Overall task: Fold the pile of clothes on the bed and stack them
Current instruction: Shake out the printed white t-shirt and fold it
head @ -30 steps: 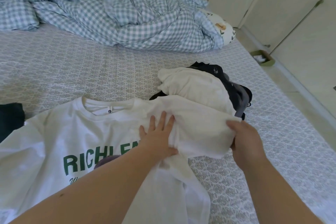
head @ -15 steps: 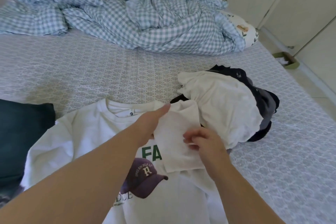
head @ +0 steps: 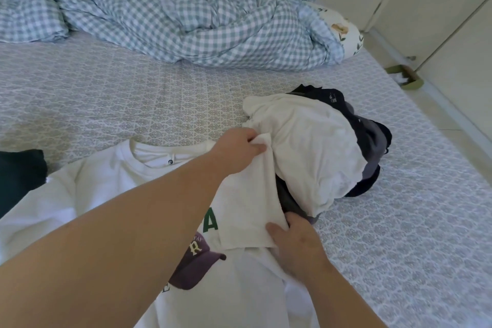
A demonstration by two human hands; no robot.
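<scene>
Left hand (head: 237, 152) pinches the white T-shirt's (head: 101, 194) folded sleeve at the shoulder; right hand (head: 298, 245) presses flat, fingers together, on its cuff, mid-bed (head: 133, 104).

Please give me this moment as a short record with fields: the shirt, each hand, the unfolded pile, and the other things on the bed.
shirt: white T-shirt flat on the bed, green letters and a cap print, right sleeve folded in over the chest
left hand: left hand pinches the sleeve fold near the shoulder
right hand: right hand presses the sleeve's lower edge
pile: unfolded clothes, white on top, dark underneath, right of the shirt
other: checked duvet bunched at the far side; dark garment at left edge
</scene>
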